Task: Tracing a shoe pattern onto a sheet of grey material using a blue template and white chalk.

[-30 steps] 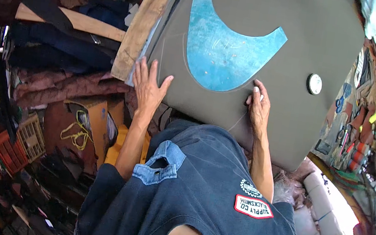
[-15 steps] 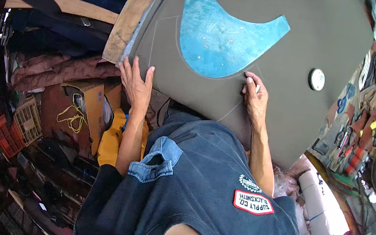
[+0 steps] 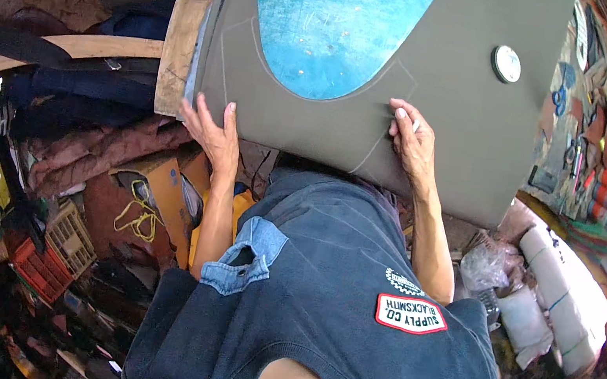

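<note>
A blue curved template (image 3: pixel 325 54), shaped like a wide crescent, lies flat on a dark grey-brown sheet (image 3: pixel 455 134). Pale drawn lines run around it and down to the sheet's near edge. My right hand (image 3: pixel 412 145) is closed on a small white piece of chalk (image 3: pixel 415 126), its fingertips just off the template's lower right edge. At the sheet's near left corner, my left hand (image 3: pixel 216 142) has its fingers spread and holds nothing. Whether its fingertips touch the sheet I cannot tell.
A round white-topped tin (image 3: pixel 506 64) sits on the sheet at right. Wooden boards (image 3: pixel 185 36) border the left side. Scissors (image 3: pixel 558 99) and other tools hang or lie at far right. White wrapped rolls (image 3: pixel 566 287), an orange-red crate (image 3: pixel 40 271) and a cardboard box (image 3: pixel 167 196) stand around.
The view has shifted, so the sheet and template sit further left and higher. My right fingertips have come slightly away from the template's edge. My left hand has shifted nearer me at the corner.
</note>
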Motion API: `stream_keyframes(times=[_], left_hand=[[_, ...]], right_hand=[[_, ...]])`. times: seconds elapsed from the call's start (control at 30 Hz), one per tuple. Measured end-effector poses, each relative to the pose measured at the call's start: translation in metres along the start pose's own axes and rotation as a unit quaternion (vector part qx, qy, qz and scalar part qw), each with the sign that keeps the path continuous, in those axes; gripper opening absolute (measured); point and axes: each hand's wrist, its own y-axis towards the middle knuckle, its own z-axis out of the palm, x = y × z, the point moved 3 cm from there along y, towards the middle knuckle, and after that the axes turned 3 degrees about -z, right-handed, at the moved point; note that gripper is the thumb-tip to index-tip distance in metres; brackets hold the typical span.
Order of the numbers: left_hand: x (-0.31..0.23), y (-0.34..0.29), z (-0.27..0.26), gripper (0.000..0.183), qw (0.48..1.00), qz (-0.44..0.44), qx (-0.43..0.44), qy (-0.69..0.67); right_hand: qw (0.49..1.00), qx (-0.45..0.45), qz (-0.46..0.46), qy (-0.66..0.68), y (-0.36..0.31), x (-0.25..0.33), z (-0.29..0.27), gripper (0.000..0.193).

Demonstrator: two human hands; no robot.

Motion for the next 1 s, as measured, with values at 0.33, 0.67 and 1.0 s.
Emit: stream_keyframes(times=[0.33,0.67,1.0], left_hand=[[0.101,-0.027,0.047,0.068,0.820,-0.133,0.223,-0.510],[0.129,0.011,0.078,0.061,0.818,-0.077,0.373,-0.431],[0.212,-0.133,0.139,0.062,0.829,-0.099,0.525,-0.164]], right_hand=[[0.912,-0.216,-0.228,-0.265,-0.027,-0.038,0.009,0.026],[0.772,-0.244,-0.303,-0.503,-0.033,-0.029,0.037,0.018],[0.756,-0.262,-0.293,-0.524,-0.029,-0.028,0.042,0.017]])
